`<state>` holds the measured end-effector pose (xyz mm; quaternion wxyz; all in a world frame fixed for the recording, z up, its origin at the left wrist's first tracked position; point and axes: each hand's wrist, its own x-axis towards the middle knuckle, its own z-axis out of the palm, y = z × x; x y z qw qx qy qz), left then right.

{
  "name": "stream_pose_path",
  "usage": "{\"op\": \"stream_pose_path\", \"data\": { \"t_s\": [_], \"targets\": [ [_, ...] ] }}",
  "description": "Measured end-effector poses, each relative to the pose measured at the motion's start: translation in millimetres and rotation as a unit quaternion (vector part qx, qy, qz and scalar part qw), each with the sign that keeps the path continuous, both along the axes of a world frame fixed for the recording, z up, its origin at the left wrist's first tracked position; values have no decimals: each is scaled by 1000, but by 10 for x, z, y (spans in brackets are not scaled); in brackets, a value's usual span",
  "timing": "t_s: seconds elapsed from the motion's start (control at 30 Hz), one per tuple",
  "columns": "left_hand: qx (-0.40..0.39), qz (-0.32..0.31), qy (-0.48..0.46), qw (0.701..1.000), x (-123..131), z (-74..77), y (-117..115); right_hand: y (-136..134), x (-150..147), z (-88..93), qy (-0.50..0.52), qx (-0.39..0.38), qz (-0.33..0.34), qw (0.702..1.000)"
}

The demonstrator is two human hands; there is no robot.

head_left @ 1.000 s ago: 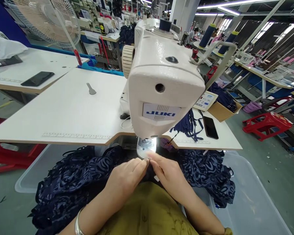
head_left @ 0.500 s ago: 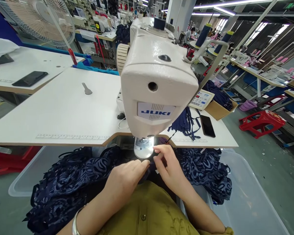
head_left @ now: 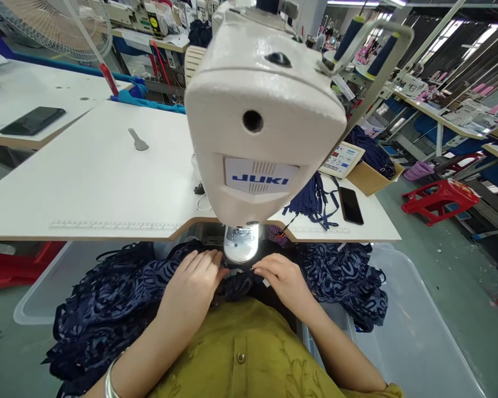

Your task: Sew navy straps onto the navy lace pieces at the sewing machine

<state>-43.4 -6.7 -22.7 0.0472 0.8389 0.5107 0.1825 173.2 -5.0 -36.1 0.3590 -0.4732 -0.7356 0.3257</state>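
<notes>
My left hand is closed, thumb against fingers, on the edge of a dark navy fabric piece in front of my lap. Opposite it, my right hand pinches the same fabric between thumb and fingertips. The piece stretches between both hands, just below the lit rounded metal bed of a white JUKI sewing machine. Its exact shape is hard to make out against the dark background. Heaps of navy patterned fabric lie to the left and to the right.
A white table carries a grey flat tool, navy straps and a phone. Clear plastic bins sit below its front edge. Beyond are a fan, a cardboard box and a red stool.
My left hand has moved left and slightly up, away from the right. My right hand has lowered a little from beside the metal bed. More fabric shows between them, and the view has shifted closer.
</notes>
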Motion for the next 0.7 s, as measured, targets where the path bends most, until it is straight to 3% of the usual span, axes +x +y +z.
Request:
{"op": "stream_pose_path", "data": {
  "t_s": [0.1,0.2,0.33,0.47,0.6,0.7],
  "targets": [
    [-108,-16,-89,990,50,-85,-7,35,-49,-146,136,-138,-45,980],
    [-279,-37,-256,925,169,-134,-13,5,-141,-208,249,-244,-63,935],
    [-329,14,-356,875,258,-194,-4,-58,-246,-264,326,-306,-77,891],
    [-333,29,-409,849,221,-224,-15,-88,-247,-325,325,-259,-76,906],
    [-335,19,-369,867,182,-169,-38,-88,-132,-233,213,-186,-7,959],
    [-331,-18,-311,891,205,-100,-68,-98,-102,-141,158,-173,51,971]
  ]
}}
